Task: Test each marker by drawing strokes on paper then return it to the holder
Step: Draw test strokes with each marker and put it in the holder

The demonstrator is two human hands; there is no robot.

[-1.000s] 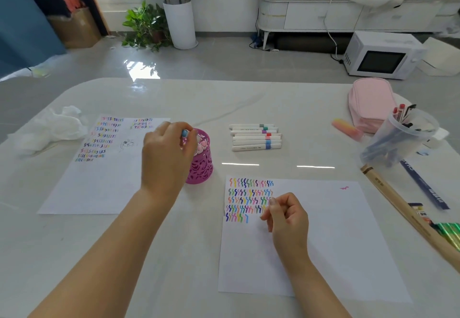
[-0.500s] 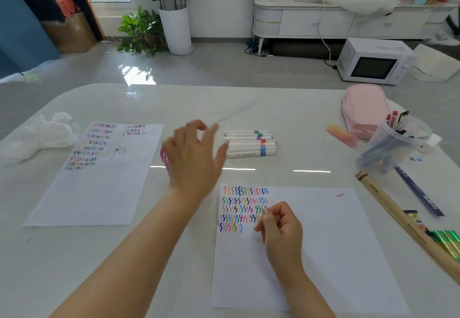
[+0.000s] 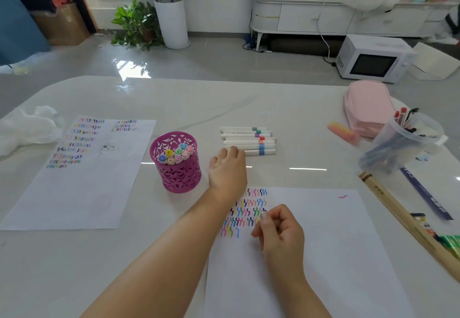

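Little here can be read. The long blue flat strip (image 3: 427,197) at the right edge of the pale glossy table (image 3: 273,103) carries white lettering, and the long wooden stick (image 3: 398,214) beside it has dark characters near its far end, but both are too blurred to make out. The small print on the barrels of the white colour-banded markers (image 3: 249,138), lying side by side in a row, is also too fine to read.

The left hand (image 3: 227,170) reaches over the near left end of that row, at the nearest marker with the blue band (image 3: 261,152). Its fingertips are hidden behind the knuckles, so I cannot tell whether it has taken hold.

The right hand (image 3: 282,233) rests on the near white sheet of paper (image 3: 323,243), beside the rows of coloured test strokes (image 3: 246,213). Its fingers are curled in and its thumb is against the forefinger, with nothing visible inside.

The magenta cut-out metal holder (image 3: 178,177) stands upright just left of the left wrist, with heart-capped markers (image 3: 177,155) standing in it.

Half a second ago the left hand was spread in the air in front of the holder, hiding most of it. It has since moved right and further out, and the holder is in full view. A second ago that hand was at the holder's rim with a blue-tipped marker. The right hand has stayed put on the sheet.
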